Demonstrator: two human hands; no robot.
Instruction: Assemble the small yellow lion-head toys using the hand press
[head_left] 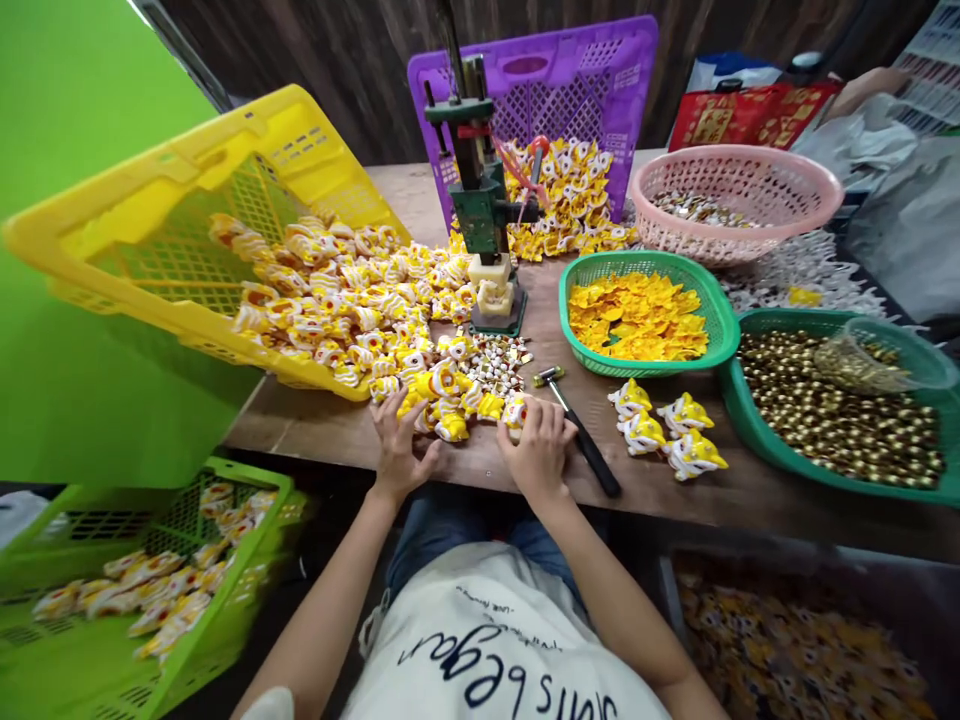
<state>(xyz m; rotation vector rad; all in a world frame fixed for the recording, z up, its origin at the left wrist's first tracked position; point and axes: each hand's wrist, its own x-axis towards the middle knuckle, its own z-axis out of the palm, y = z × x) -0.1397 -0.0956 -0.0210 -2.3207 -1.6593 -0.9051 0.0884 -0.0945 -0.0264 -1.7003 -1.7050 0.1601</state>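
Lion-head figures [450,405], yellow and white, lie in a small cluster right between your two hands, at the near edge of the wooden surface [675,490]. Your left hand [397,445] lies at the cluster's left flank with its fingers [390,410] splayed and open, tips touching the nearest figures and gripping nothing. Your right hand [538,450] sits at the right end, fingers [525,415] curved down over the outermost figure; you cannot tell from this view whether they are closed around it or only resting on it. The cluster runs side to side, its long axis parallel to the surface's edge, so it lies ahead of and inward from both sets of fingertips, and neither hand is clearly the nearer. Just right of your right hand, a small black-handled hammer [581,435] lies slanted, head away from you. Beyond the cluster is a scatter of small red, white and gold bits [499,360], then a green hand press [484,200] standing upright. To the left, a tipped yellow crate [150,240] spills many more figures toward the cluster. To the right, three more figures [664,430] stand apart, near a green basket [720,320] of yellow pieces and a green basin [750,435] of brass bells.
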